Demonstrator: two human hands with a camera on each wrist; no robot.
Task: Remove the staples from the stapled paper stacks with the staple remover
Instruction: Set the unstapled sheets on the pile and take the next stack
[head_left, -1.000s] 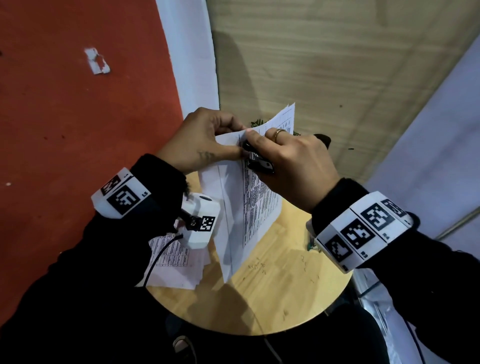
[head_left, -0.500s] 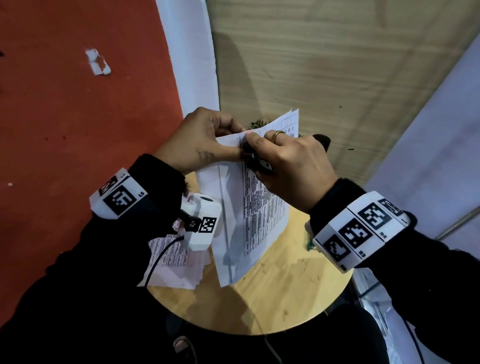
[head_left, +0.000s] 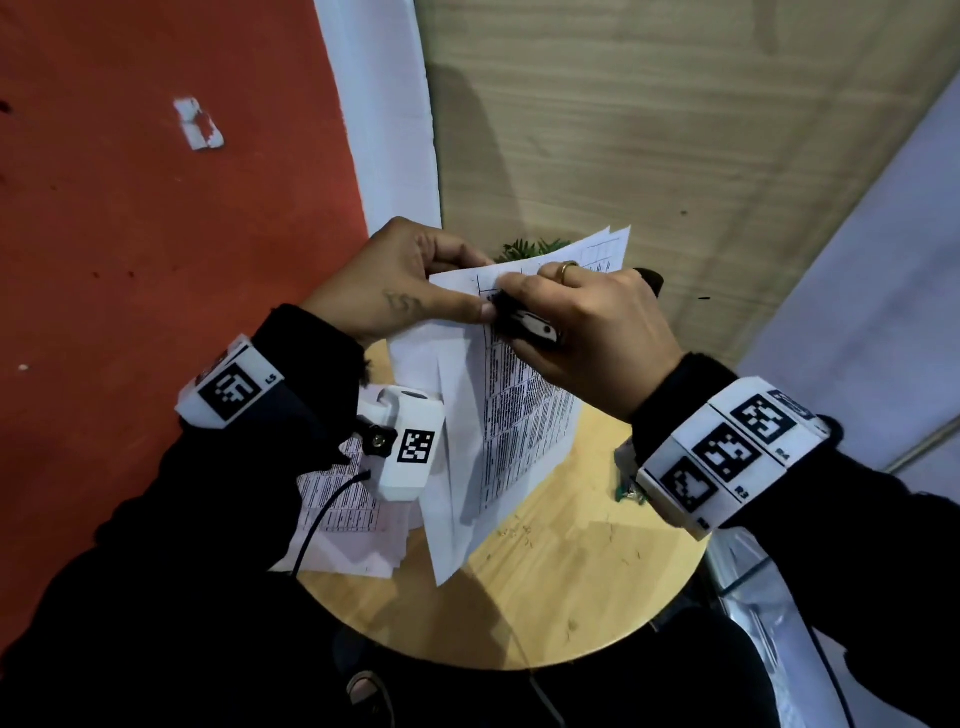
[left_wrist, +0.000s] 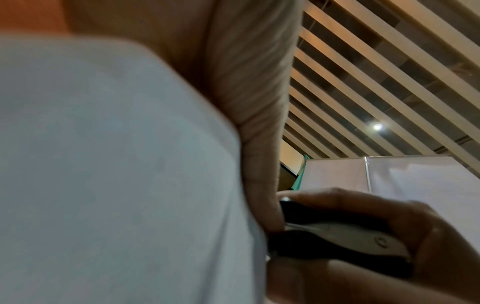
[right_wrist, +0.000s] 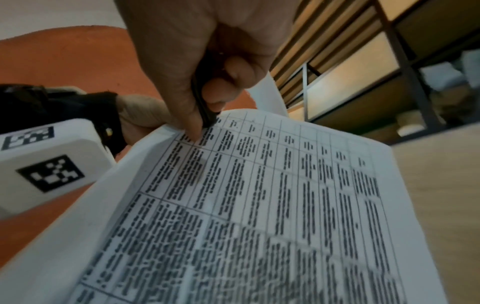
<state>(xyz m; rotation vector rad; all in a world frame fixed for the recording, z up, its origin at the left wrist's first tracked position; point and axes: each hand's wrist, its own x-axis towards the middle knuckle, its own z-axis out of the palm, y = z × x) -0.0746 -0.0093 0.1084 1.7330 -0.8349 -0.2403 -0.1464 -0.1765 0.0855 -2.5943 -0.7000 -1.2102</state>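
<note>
Stapled paper stack (head_left: 519, 415): printed table sheets, held up in the air above the round wooden surface (head_left: 571, 587), top edge uppermost, lower corner hanging toward the surface. The top sheets fan apart at the far upper corner. The staple itself cannot be made out.

Staple remover (head_left: 527, 325): black body with a pale metal side plate and rivet, set against the upper left corner of the stack, its tip touching the printed face there. In the right wrist view its black nose (right_wrist: 205, 107) meets the page at the table's header row.

Right hand (head_left: 587, 332): grip closed round the staple remover, thumb and fingers curled on its two sides; a ring on one finger. The tool lies inside this grip, only its front end showing.

Left hand (head_left: 410, 291): grip pinching the stack's upper left corner, thumb on the front face just beside the remover's tip, fingers curled behind the sheet.

Other items: a second pile of printed papers (head_left: 348, 525) lying flat on the left part of the surface, partly under the left wrist camera; a small green plant (head_left: 530, 248) behind the stack's top edge.
</note>
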